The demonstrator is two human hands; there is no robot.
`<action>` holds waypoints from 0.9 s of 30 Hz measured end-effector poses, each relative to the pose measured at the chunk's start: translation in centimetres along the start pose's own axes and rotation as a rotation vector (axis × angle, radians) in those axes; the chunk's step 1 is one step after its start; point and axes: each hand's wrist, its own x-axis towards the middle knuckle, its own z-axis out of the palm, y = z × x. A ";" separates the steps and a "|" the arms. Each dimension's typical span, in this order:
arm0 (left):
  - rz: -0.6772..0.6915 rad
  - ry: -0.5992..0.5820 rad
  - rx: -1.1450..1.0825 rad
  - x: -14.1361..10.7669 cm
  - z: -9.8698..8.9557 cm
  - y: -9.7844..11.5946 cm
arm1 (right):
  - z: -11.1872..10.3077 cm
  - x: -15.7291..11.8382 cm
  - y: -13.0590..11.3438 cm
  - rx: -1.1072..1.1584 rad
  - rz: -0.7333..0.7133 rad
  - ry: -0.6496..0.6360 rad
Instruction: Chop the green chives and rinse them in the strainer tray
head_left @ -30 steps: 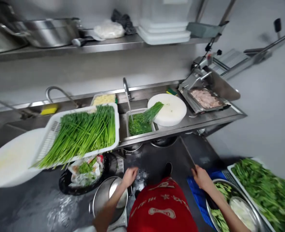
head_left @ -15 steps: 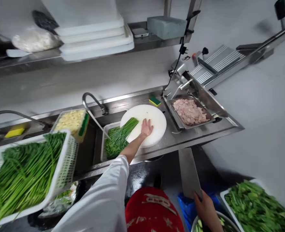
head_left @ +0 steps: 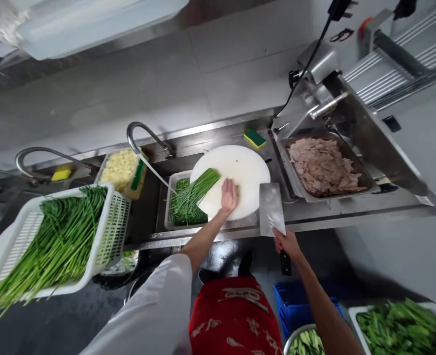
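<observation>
My left hand (head_left: 229, 195) rests on the round white cutting board (head_left: 249, 167), its fingers stretched out and close together. Nothing shows in its grip. In my right hand (head_left: 287, 244) is a broad cleaver (head_left: 272, 209), held by its black handle, with the blade at the board's right front edge. A bunch of green chives (head_left: 204, 186) lies with its cut ends on the board's left part, just left of my left hand. Its other ends hang over a white basket (head_left: 168, 212) of chives in the sink.
At the left stands a large white basket (head_left: 111, 217) of long greens. A tub of pale pieces (head_left: 119, 170), a faucet (head_left: 149, 130) and a sponge (head_left: 255, 138) sit behind. Right are a tray of sliced meat (head_left: 323, 167) and a slicer. Leafy greens (head_left: 402, 325) are low at right.
My right hand has raised the cleaver from low beside the counter up to the board's edge. My left hand has stayed on the board, its fingers now closer together. The view has shifted.
</observation>
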 end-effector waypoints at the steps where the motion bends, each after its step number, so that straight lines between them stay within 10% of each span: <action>1: -0.008 -0.022 0.017 -0.3 0.9 0.7 | 0.8 1.1 -0.3 0.004 0.011 -0.020; 8: 0.087 -0.056 -0.018 -4.0 3.7 4.7 | 8.5 1.9 0.4 -0.090 0.014 -0.156; 13: 0.054 -0.004 0.004 -13.2 -1.5 2.1 | 12.4 -4.6 4.4 -0.406 -0.067 -0.204; 17: -0.178 0.072 0.083 -24.0 -6.8 -4.2 | 18.3 -10.0 8.6 -0.562 -0.167 -0.464; 22: -0.597 0.276 0.308 -33.7 -18.1 -17.0 | 33.0 -14.1 14.4 -0.716 0.007 -0.912; 27: -0.810 0.404 0.632 -35.9 -38.9 -29.7 | 42.3 -16.7 16.1 -0.963 0.081 -1.059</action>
